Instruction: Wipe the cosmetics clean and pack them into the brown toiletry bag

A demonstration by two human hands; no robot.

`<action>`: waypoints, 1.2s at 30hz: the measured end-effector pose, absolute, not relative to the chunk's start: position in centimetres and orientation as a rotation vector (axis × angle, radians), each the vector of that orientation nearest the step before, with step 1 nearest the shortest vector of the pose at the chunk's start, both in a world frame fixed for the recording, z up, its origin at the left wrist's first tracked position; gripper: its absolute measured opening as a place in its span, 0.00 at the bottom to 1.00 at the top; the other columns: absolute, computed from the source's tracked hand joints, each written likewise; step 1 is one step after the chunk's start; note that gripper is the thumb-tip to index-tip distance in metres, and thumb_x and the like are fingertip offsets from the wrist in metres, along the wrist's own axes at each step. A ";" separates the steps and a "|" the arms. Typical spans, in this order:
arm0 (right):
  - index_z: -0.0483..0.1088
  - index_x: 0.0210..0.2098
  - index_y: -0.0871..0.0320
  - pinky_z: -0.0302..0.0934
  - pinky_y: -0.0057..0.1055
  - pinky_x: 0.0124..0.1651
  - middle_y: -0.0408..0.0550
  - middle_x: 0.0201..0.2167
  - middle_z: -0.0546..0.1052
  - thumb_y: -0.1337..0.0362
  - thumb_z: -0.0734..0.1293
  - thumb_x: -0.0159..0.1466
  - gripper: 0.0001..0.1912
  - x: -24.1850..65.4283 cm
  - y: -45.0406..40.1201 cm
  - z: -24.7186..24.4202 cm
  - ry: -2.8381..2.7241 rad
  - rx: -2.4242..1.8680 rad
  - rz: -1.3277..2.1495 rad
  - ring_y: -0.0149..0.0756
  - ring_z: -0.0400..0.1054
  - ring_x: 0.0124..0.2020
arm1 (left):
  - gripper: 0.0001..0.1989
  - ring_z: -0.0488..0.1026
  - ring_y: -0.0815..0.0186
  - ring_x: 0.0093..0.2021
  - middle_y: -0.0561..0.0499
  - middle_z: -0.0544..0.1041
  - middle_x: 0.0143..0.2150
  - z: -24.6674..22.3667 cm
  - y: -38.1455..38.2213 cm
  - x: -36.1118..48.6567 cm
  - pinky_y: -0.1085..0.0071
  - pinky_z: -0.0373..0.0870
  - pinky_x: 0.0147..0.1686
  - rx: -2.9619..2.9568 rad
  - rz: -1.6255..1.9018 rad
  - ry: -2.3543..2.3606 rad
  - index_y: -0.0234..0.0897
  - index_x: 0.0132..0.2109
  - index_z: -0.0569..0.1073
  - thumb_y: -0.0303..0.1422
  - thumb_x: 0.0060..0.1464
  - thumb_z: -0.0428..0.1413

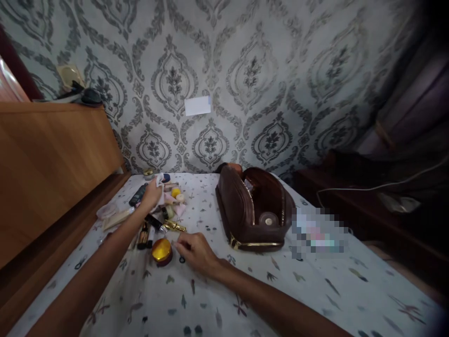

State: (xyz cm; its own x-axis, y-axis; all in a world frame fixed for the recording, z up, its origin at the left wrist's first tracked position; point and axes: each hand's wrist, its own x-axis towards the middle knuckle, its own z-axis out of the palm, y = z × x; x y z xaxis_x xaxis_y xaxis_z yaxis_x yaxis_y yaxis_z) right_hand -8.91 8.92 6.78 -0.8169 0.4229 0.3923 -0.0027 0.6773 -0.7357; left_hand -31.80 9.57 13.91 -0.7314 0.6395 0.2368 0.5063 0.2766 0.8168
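"Head camera, and both hands are in the thick of it! Left hand, left of centre, pinches a crumpled white tissue, or maybe a thin cloth, right over the cosmetics."

"And the right hand?"

"Lower centre, fingers curled, just beside the gold-lidded jar. Can't tell whether it's pinching anything or touching that jar."

"How far along, would you say?"

"The brown bag, right of centre, is unzipped and gaping; that much is done. The small pieces sit outside it, bunched loosely at centre left, so I'd judge plenty of handling is left. Its inside is too dark to call."

"Give us the textures!"

"Smooth, leathery sides on that bag, boxy, with a bright metal zip along the lower front. The jar is squat and round, its lid shining like foil. Above it, a slim gold tube, glossy; to its left, a dark little bottle. All on soft, leaf-printed fabric!"
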 end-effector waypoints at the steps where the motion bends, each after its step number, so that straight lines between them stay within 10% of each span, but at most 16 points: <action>1: 0.65 0.21 0.59 0.47 0.23 0.27 0.38 0.17 0.64 0.66 0.63 0.62 0.13 -9.1 8.8 6.3 -2.312 -0.335 1.068 0.26 0.56 0.20 | 0.13 0.77 0.63 0.33 0.48 0.79 0.37 13.9 10.4 -33.1 0.67 0.73 0.36 1.079 1.365 2.474 0.34 0.50 0.73 0.31 0.60 0.51; 12: 0.69 0.24 0.59 0.49 0.22 0.27 0.38 0.19 0.69 0.68 0.65 0.60 0.09 -8.8 8.8 5.2 -2.335 -0.355 1.069 0.26 0.59 0.21 | 0.19 0.70 0.46 0.56 0.32 0.70 0.58 12.6 17.2 -37.7 0.49 0.67 0.52 1.157 0.557 2.989 0.29 0.54 0.71 0.39 0.64 0.49; 31: 0.75 0.29 0.57 0.54 0.22 0.29 0.39 0.23 0.75 0.64 0.68 0.60 0.05 -8.8 9.2 5.4 -2.332 -0.473 1.091 0.27 0.65 0.23 | 0.29 0.73 0.43 0.43 0.42 0.73 0.37 13.4 17.6 -37.0 0.58 0.67 0.36 1.623 0.445 3.004 0.33 0.57 0.65 0.49 0.59 0.42; 36: 0.72 0.45 0.54 0.63 0.27 0.39 0.39 0.28 0.75 0.66 0.67 0.59 0.14 -8.9 9.4 5.4 -2.040 -0.704 1.214 0.32 0.69 0.30 | 0.25 0.73 0.48 0.39 0.45 0.73 0.32 16.1 15.2 -32.8 0.59 0.69 0.36 1.923 0.708 2.702 0.39 0.41 0.70 0.53 0.55 0.42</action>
State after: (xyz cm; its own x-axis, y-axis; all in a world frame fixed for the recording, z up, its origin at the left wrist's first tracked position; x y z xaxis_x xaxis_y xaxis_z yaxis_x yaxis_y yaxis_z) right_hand -8.89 9.41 5.41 -0.6420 0.7213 0.2599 0.1154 0.4261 -0.8973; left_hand -32.84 15.22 16.09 -0.3360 0.8382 0.4297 0.9412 0.2810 0.1877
